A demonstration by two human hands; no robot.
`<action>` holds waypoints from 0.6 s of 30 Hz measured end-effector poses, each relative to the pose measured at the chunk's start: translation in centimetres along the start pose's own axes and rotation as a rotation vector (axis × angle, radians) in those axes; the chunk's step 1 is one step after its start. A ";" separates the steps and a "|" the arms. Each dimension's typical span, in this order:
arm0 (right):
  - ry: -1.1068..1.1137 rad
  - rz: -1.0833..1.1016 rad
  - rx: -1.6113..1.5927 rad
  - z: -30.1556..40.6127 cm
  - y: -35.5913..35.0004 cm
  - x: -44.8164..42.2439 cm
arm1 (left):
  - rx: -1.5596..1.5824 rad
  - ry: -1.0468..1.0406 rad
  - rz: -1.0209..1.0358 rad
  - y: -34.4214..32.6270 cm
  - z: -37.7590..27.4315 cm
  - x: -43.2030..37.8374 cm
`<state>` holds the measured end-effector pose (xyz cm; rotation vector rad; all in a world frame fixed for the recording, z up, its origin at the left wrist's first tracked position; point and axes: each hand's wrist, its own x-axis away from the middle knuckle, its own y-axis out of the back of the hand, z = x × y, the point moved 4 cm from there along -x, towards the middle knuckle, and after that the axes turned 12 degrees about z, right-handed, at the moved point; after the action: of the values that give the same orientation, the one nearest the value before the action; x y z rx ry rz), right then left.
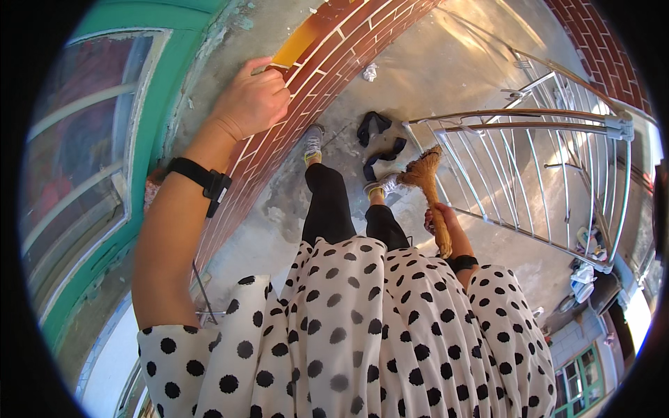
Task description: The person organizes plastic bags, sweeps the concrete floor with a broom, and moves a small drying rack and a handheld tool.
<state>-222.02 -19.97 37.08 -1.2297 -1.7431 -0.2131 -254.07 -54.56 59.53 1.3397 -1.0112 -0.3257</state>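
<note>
My left hand (pixel 257 99) is raised over the concrete window ledge (pixel 201 112), at the top edge of a red brick-patterned wall (pixel 313 78). Its fingers are curled and touch or nearly touch the near end of a yellow-brown strip (pixel 298 47); whether they pinch anything is hidden. Lower down on the right, my right hand (pixel 441 217) is closed round the handle of a short straw hand brush (pixel 431 177), whose bristle end points away from me. Black straps circle both wrists or forearms.
A metal folding drying rack (pixel 515 125) stands on the concrete floor to the right. Dark cloth (pixel 373 128) and a crumpled white paper or cloth (pixel 370 72) lie on the floor near my feet. A green-framed window (pixel 151 125) is at left. Bags and other items (pixel 583 282) are at far right.
</note>
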 end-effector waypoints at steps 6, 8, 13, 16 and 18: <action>0.060 -0.019 0.044 0.1 -0.5 0.4 | 0.019 0.005 0.021 -0.2 -0.3 -0.1; 0.020 -0.057 0.014 0.0 1.1 -0.5 | 0.013 0.001 0.010 0.0 -0.3 -0.2; 0.014 -0.083 0.012 -0.2 2.5 -1.1 | -0.023 -0.014 -0.014 0.4 -0.5 -0.3; -0.003 -0.046 0.019 -0.2 2.3 -0.5 | -0.027 0.001 -0.025 0.2 -0.6 0.0; 0.008 -0.034 0.041 -0.1 2.2 -0.1 | -0.025 0.003 -0.041 0.2 -0.5 0.0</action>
<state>-220.23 -19.04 36.27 -1.1689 -1.7542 -0.2012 -253.76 -54.19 59.78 1.3390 -0.9754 -0.3666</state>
